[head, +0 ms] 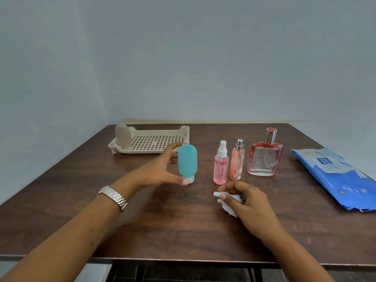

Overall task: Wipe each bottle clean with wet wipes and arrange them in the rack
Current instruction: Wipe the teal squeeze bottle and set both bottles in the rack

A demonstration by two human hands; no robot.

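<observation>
My left hand (160,169) is spread around the teal bottle (187,161) standing on the table (162,220); whether it grips, I cannot tell. My right hand (247,202) pinches a crumpled wipe (228,206). The rack (150,140) holds no bottle yet, so I judge nearly everything is left.

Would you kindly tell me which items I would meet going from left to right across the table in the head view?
In order: beige rack → teal bottle → pink spray bottle → orange spray bottle → red perfume bottle → blue wet-wipes pack.
</observation>
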